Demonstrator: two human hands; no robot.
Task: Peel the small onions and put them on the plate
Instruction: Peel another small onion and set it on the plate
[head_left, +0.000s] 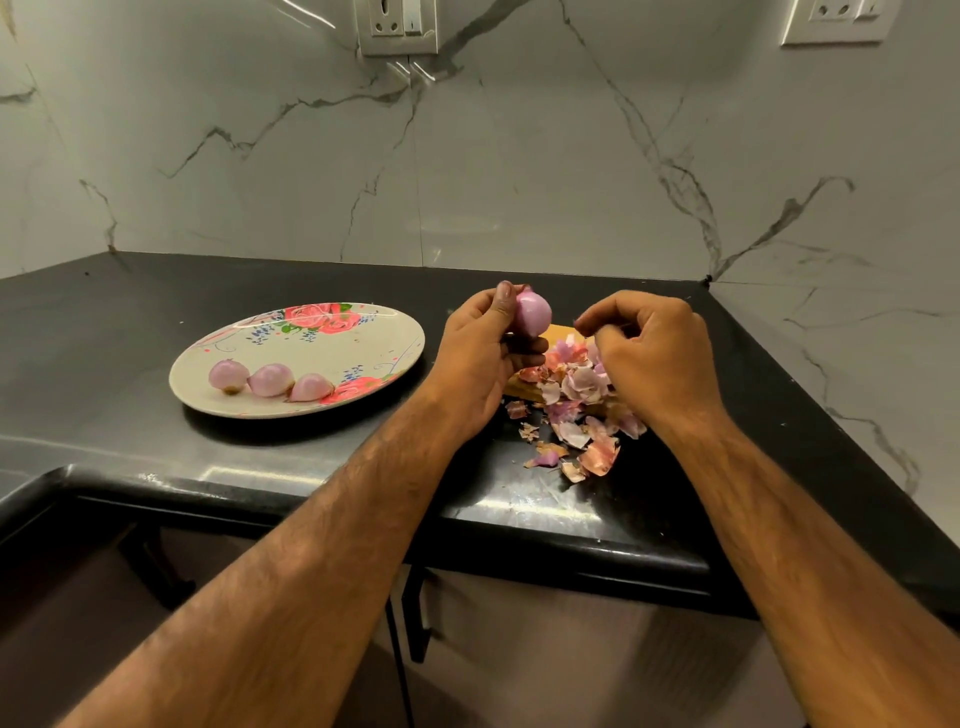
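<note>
Pinched in left grip (483, 353): glossy pink small onion (534, 312), just right of floral oval plate (317, 338). Curled right grip (649, 353), contents unclear. Risk: slick bulb slipping from pinch onto black surface (130, 322) among papery peelings (576, 387).

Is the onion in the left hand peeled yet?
Peeled, it seems: the onion in the left hand shows smooth pink flesh, no papery skin visible.

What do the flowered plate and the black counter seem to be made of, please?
The plate looks like melamine or glazed ceramic: glossy cream surface, printed roses, a glint at the rim. The counter seems polished black stone, perhaps granite: smooth, with soft reflections along its rounded front edge.
</note>
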